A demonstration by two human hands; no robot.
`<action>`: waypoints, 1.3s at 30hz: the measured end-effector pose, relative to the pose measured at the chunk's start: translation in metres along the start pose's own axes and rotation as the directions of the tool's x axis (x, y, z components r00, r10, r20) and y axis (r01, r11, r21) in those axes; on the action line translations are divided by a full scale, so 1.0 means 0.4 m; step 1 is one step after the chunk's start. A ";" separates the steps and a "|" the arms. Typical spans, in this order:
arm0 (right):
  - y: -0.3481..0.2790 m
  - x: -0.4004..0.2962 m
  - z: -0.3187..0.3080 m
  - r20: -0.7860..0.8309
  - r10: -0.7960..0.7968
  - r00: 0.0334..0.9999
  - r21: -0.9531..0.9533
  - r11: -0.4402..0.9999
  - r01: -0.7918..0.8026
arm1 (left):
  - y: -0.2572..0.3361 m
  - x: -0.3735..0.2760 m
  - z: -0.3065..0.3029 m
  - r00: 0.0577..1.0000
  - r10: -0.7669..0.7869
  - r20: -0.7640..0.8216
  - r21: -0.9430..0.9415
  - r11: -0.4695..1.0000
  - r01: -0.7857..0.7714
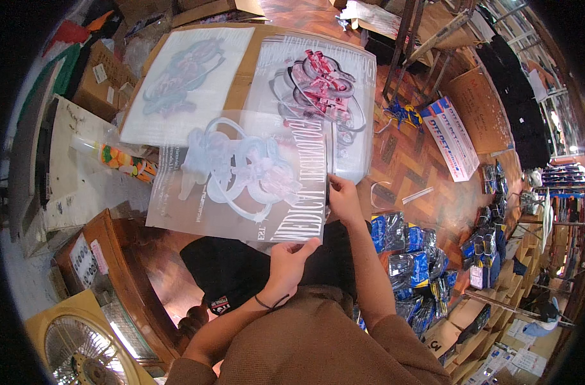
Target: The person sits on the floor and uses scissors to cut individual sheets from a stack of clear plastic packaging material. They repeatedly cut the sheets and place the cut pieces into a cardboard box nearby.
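Observation:
A translucent printed transfer film sheet (pixel 234 178) hangs in front of me, with a pale design and white lettering on it. My left hand (pixel 287 267), a dark band at its wrist, pinches the near right corner between thumb and fingers. Farther up, my right hand (pixel 344 199) grips the sheet's right edge. Beyond it, a film print with a red and grey design (pixel 321 86) lies on cardboard (pixel 244 72). Beside that print, to the left, a whitish sheet (pixel 186 77) shows a blurred bluish design. The held sheet overlaps parts of both in view.
A colourful printed roll (pixel 128 161) lies at left. An electric fan (pixel 85 346) and a wooden cabinet (pixel 124 288) stand at lower left. Plastic-wrapped packs (pixel 413 269) are piled at right, with a long printed box (pixel 451 139) on the parquet floor (pixel 403 163).

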State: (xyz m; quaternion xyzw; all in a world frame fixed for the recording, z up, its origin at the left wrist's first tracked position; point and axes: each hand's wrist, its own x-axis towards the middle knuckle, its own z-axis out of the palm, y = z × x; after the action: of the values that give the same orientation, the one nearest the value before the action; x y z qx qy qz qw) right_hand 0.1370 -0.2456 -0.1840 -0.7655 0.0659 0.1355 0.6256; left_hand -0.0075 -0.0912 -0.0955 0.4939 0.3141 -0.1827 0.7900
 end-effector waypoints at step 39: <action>-0.075 -0.004 0.019 -0.232 -0.115 0.966 -0.273 0.961 0.049 | 0.504 0.338 -0.727 0.806 0.560 -0.192 0.910 0.409 -0.067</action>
State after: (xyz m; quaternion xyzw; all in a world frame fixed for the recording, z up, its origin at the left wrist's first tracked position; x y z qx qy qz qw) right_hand 0.1427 -0.2319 -0.1569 -0.8552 0.0922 0.0213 0.5095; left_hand 0.1208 0.2621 -0.1442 0.9034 0.2550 -0.0318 0.3433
